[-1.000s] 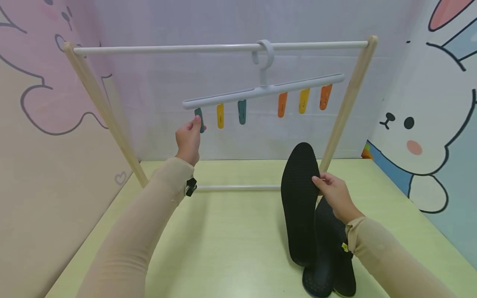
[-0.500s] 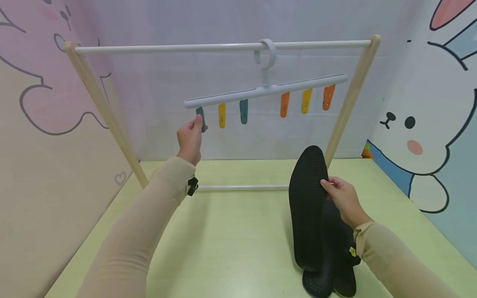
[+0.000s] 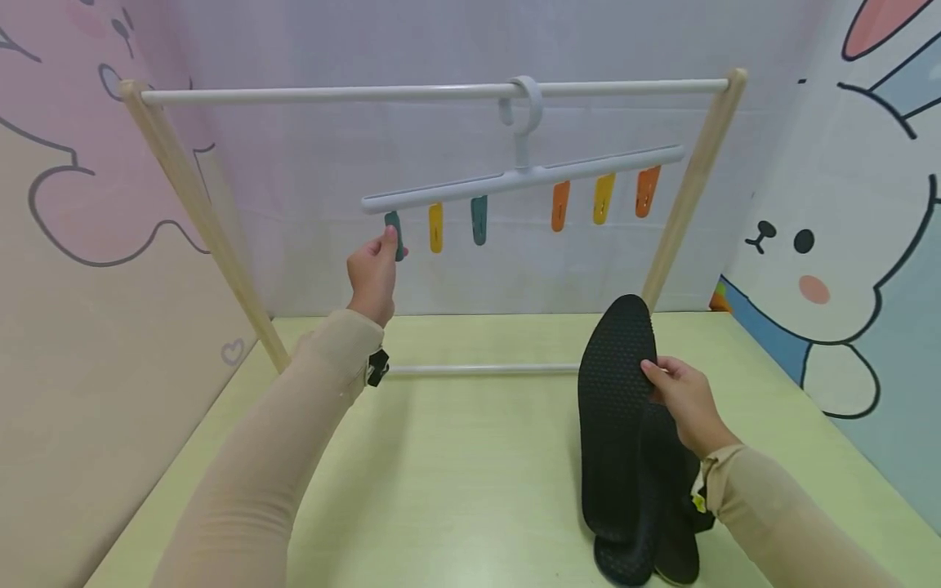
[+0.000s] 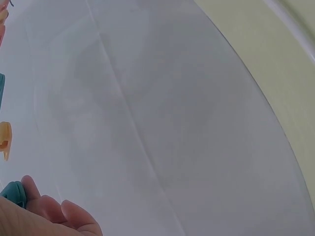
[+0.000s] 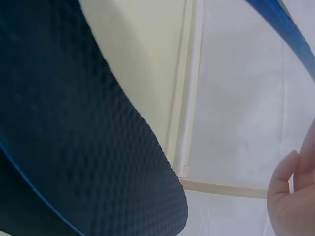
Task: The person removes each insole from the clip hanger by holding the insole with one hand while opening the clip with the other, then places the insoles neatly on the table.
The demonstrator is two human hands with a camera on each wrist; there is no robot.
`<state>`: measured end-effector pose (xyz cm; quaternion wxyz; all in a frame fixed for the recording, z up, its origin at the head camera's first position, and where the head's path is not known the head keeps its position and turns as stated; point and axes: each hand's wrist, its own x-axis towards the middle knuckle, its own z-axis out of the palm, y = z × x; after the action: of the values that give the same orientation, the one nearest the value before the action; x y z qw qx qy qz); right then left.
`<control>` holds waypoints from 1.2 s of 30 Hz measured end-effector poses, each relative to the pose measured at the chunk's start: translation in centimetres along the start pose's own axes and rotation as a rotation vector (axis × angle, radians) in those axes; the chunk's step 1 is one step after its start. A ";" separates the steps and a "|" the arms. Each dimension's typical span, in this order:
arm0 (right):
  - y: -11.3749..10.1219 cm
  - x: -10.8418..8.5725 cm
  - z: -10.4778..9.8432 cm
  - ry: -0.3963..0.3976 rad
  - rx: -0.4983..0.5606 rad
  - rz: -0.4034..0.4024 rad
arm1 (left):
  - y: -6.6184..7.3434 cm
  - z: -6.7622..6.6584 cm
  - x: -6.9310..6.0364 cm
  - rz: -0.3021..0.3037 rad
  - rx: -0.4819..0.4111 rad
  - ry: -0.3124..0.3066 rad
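Near the left end of a white hanger, my left hand pinches a teal clip between thumb and fingers. The left wrist view has that teal clip at its lower left, beside the curled fingers. My right hand grips a black insole by its right edge, with the toe end up. Its dimpled surface fills the left of the right wrist view. Behind and below it, more black insoles are partly hidden. Whether the held insole touches them I cannot tell.
The hanger hangs tilted, right end higher, from the white rod of a rack with wooden legs. Several other clips, yellow, teal and orange, hang along it. A lower rod crosses above the pale table.
My right hand has moved right and slightly down with the insole, covering more of the insoles behind. The left hand stays on the teal clip.
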<state>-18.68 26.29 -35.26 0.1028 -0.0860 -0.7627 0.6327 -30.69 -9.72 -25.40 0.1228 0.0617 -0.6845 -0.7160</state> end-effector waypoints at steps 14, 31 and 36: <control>-0.1 0.0 0.1 0.010 0.018 0.024 | 0.6 -0.2 0.0 0.010 0.005 0.022; 1.2 -0.6 -0.4 0.016 -0.048 0.100 | 0.7 -0.3 -0.3 0.021 0.032 0.028; 1.5 -0.7 -0.8 0.015 -0.055 0.103 | 0.6 -0.3 -0.4 0.018 0.036 0.029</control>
<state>-17.80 27.17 -36.64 0.0735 -0.1330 -0.7735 0.6154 -30.22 -9.94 -24.85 0.1377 0.0680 -0.6960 -0.7014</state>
